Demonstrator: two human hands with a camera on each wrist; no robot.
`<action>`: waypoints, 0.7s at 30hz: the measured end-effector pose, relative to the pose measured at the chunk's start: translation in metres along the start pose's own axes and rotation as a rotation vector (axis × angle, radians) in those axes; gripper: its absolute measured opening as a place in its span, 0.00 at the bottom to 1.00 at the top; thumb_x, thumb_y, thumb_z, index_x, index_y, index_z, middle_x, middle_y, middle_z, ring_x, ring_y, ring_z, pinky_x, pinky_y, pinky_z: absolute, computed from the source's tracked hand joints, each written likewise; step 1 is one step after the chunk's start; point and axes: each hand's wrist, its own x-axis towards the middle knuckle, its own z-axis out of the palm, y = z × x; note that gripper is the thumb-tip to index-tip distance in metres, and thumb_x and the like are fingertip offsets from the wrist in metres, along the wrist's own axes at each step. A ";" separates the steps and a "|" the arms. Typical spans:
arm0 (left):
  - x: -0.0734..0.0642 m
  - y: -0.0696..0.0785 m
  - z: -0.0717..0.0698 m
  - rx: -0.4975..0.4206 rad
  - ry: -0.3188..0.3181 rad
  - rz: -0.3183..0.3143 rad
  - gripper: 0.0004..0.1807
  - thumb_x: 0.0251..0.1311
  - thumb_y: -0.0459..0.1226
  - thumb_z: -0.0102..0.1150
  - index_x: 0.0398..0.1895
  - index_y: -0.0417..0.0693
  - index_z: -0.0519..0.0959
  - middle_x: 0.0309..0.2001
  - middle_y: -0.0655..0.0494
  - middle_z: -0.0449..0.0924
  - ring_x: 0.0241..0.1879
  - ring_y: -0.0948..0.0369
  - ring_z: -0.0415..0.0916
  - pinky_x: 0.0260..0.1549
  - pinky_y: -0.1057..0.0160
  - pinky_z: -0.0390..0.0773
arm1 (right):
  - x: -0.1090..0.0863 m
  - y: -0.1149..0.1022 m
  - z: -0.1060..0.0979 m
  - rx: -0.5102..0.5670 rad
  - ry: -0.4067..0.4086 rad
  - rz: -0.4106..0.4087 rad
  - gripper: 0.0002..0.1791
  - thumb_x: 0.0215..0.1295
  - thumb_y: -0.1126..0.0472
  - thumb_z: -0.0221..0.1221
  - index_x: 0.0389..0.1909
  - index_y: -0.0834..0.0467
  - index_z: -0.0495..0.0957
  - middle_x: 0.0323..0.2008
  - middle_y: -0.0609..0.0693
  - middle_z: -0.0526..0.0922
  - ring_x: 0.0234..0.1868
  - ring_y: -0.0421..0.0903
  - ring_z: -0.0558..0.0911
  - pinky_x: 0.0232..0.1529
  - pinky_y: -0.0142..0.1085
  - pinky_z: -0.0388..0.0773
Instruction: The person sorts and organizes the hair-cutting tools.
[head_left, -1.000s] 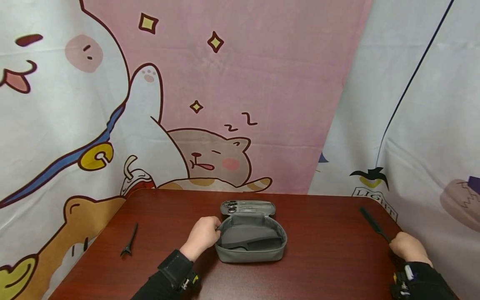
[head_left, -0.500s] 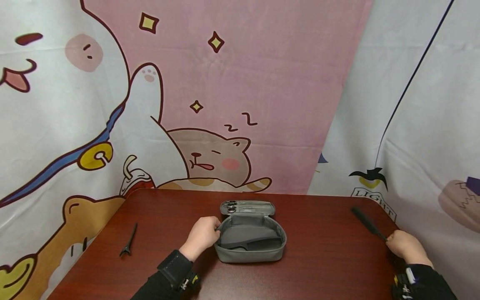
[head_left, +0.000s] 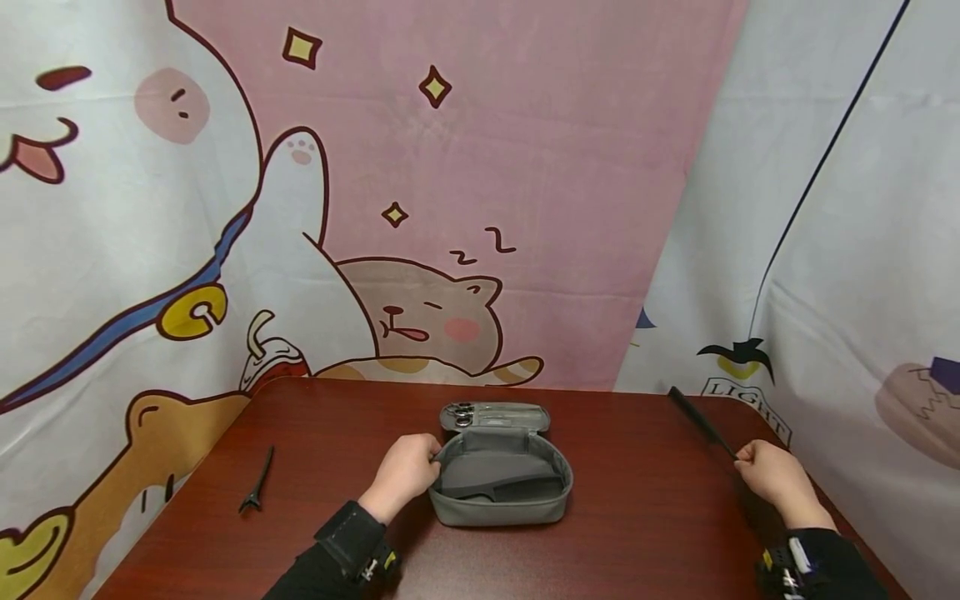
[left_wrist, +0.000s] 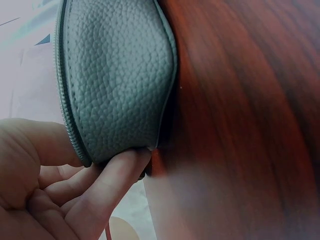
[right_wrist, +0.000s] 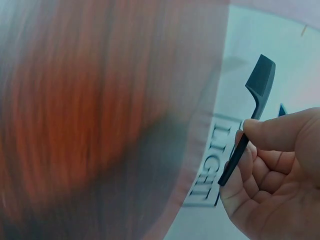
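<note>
A grey textured zip case stands with its lid folded back, a dark comb lying inside. At the case's left end, my left hand holds it; in the left wrist view the fingers curl against the end below the zip edge. My right hand is over the table's right side, pinching a black comb by its thin handle between thumb and fingers. The broad end points away from the hand, up and to the left in the head view.
Metal items with round loops sit behind the lid's clear pocket. A slim dark tool with a forked end lies at the left of the brown table. Printed cloth hangs behind the table's back edge.
My right hand has moved left, carrying the comb inward from the table's right edge. The comb has turned more edge-on to the head view. My left hand and the case have stayed put.
</note>
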 end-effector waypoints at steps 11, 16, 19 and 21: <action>0.000 0.000 0.000 -0.001 -0.009 -0.012 0.03 0.53 0.26 0.67 0.28 0.40 0.83 0.21 0.62 0.73 0.21 0.65 0.65 0.21 0.66 0.67 | 0.001 -0.042 0.014 0.159 0.072 -0.025 0.10 0.67 0.66 0.58 0.38 0.73 0.73 0.32 0.61 0.78 0.33 0.54 0.77 0.35 0.51 0.75; -0.001 -0.001 0.001 -0.006 -0.003 -0.015 0.03 0.53 0.27 0.68 0.29 0.40 0.83 0.22 0.61 0.73 0.21 0.65 0.65 0.21 0.65 0.68 | 0.000 -0.060 0.017 0.242 0.095 -0.034 0.12 0.68 0.64 0.58 0.41 0.72 0.74 0.34 0.61 0.79 0.35 0.55 0.76 0.34 0.47 0.74; 0.000 -0.001 0.002 -0.006 0.003 -0.010 0.03 0.53 0.27 0.68 0.29 0.41 0.83 0.22 0.61 0.74 0.21 0.65 0.66 0.22 0.65 0.68 | 0.000 -0.069 0.020 0.260 0.115 -0.045 0.11 0.69 0.64 0.58 0.42 0.71 0.75 0.35 0.60 0.79 0.35 0.55 0.76 0.33 0.44 0.73; 0.000 -0.001 0.002 -0.004 0.002 -0.006 0.03 0.52 0.27 0.68 0.29 0.41 0.83 0.22 0.61 0.74 0.21 0.65 0.66 0.22 0.65 0.69 | -0.001 -0.074 0.022 0.251 0.135 -0.069 0.10 0.68 0.64 0.59 0.41 0.70 0.75 0.35 0.59 0.79 0.36 0.55 0.77 0.33 0.45 0.73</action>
